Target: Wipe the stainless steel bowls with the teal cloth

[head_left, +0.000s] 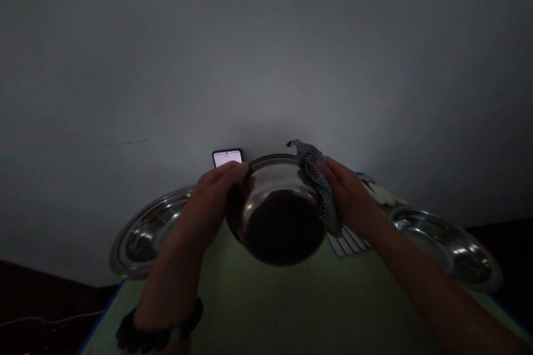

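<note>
A shiny metal bowl (pixel 278 188) is held up above the table, tipped so that its dark underside faces me. My left hand (pixel 216 188) grips its left rim, thumb on the outer wall. On the other side, my right hand (pixel 345 188) is closed on a patterned cloth (pixel 320 188) pressed against the bowl's right rim and wall. The cloth's upper corner sticks up past the rim. The bowl's inside and most of my fingertips are hidden.
A wide metal basin (pixel 133 244) stands at the left, and another metal basin (pixel 470 255) at the right. A lit phone (pixel 227 156) leans near the wall (pixel 266 55). A white slatted object (pixel 347 243) lies behind my right hand on the green tabletop (pixel 291 310).
</note>
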`<action>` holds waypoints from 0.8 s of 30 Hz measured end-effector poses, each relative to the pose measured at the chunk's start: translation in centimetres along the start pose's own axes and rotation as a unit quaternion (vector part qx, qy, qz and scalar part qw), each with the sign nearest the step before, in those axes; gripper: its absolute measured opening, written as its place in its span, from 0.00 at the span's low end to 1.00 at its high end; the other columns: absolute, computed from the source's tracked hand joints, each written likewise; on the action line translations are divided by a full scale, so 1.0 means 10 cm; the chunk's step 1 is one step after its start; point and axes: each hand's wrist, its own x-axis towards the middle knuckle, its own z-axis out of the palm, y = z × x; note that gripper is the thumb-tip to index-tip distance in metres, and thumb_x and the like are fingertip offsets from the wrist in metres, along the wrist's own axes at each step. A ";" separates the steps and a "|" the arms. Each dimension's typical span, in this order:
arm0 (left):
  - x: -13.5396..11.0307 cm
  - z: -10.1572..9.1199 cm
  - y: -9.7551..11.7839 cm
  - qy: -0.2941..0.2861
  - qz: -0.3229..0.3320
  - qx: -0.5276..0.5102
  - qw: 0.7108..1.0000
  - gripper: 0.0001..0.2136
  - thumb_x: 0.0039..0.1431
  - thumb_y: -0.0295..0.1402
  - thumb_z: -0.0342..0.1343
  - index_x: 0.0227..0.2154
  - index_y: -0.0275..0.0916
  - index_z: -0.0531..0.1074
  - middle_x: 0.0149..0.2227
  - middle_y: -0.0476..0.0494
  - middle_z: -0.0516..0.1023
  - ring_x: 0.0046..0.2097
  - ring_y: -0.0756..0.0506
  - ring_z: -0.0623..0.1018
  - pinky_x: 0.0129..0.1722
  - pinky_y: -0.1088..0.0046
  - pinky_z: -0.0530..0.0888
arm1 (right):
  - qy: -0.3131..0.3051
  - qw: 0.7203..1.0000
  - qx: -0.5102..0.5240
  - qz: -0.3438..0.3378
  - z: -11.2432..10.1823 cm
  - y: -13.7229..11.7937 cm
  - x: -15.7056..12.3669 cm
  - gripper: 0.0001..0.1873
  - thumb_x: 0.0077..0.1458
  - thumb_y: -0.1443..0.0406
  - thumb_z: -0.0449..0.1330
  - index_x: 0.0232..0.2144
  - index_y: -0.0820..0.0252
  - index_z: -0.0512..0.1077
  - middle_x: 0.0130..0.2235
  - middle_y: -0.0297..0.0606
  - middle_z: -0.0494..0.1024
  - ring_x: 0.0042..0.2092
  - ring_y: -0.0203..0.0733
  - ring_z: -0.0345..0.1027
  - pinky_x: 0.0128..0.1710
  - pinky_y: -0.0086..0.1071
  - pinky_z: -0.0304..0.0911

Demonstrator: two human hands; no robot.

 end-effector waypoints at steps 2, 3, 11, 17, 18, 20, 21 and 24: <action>-0.06 -0.04 0.05 -0.083 0.010 0.089 0.993 0.13 0.54 0.42 0.56 0.22 0.39 0.70 0.21 0.52 0.68 0.24 0.52 0.67 0.24 0.77 0.63 | -0.058 0.998 -0.031 -0.023 -0.07 -0.04 0.00 0.17 0.61 0.53 0.47 0.26 0.56 0.62 0.27 0.31 0.67 0.30 0.37 0.61 0.31 0.33 0.57; -0.08 -0.05 0.08 -0.112 0.018 0.131 0.985 0.14 0.55 0.43 0.55 0.21 0.39 0.70 0.21 0.52 0.67 0.24 0.52 0.66 0.23 0.77 0.62 | -0.085 0.995 -0.052 -0.032 -0.10 -0.06 -0.01 0.17 0.61 0.53 0.47 0.26 0.56 0.61 0.26 0.31 0.67 0.29 0.36 0.60 0.29 0.32 0.56; -0.10 -0.03 0.07 -0.152 0.022 0.179 0.972 0.16 0.57 0.45 0.52 0.22 0.39 0.68 0.20 0.53 0.64 0.23 0.52 0.63 0.22 0.76 0.60 | -0.127 0.991 -0.011 -0.042 -0.02 -0.14 -0.15 0.14 0.62 0.61 0.48 0.50 0.53 0.57 0.37 0.34 0.73 0.36 0.38 0.67 0.36 0.35 0.62; -0.10 0.00 0.07 -0.189 0.027 0.199 0.961 0.15 0.58 0.43 0.50 0.22 0.38 0.68 0.20 0.52 0.65 0.24 0.52 0.63 0.22 0.76 0.60 | -0.210 0.975 -0.059 -0.035 0.01 -0.13 -0.12 0.15 0.61 0.51 0.49 0.39 0.55 0.65 0.36 0.35 0.74 0.38 0.40 0.67 0.37 0.34 0.61; -0.11 0.00 0.07 -0.189 0.023 0.201 0.961 0.16 0.58 0.44 0.51 0.22 0.38 0.69 0.20 0.52 0.65 0.24 0.52 0.64 0.22 0.77 0.60 | -0.222 0.972 -0.075 -0.033 0.00 -0.13 -0.12 0.16 0.61 0.50 0.49 0.35 0.55 0.65 0.34 0.35 0.73 0.36 0.39 0.66 0.35 0.34 0.60; -0.11 -0.01 0.07 -0.179 0.012 0.183 0.967 0.16 0.57 0.44 0.52 0.21 0.38 0.68 0.20 0.52 0.64 0.23 0.52 0.63 0.21 0.77 0.59 | -0.230 0.968 -0.097 -0.031 0.00 -0.12 -0.10 0.19 0.61 0.49 0.47 0.30 0.56 0.64 0.29 0.33 0.72 0.32 0.37 0.64 0.32 0.33 0.59; -0.11 -0.02 0.07 -0.173 0.006 0.165 0.971 0.16 0.56 0.44 0.53 0.21 0.38 0.69 0.20 0.52 0.64 0.23 0.52 0.63 0.21 0.77 0.59 | -0.228 0.968 -0.102 -0.031 0.00 -0.11 -0.10 0.20 0.62 0.49 0.46 0.29 0.56 0.63 0.28 0.32 0.71 0.31 0.37 0.63 0.31 0.32 0.58; -0.09 -0.06 0.05 -0.157 -0.019 0.098 0.982 0.14 0.54 0.43 0.56 0.22 0.38 0.71 0.21 0.52 0.67 0.23 0.52 0.65 0.22 0.77 0.61 | -0.224 0.970 -0.089 -0.026 0.00 -0.08 -0.08 0.19 0.62 0.50 0.45 0.30 0.56 0.64 0.29 0.32 0.72 0.31 0.37 0.64 0.31 0.32 0.58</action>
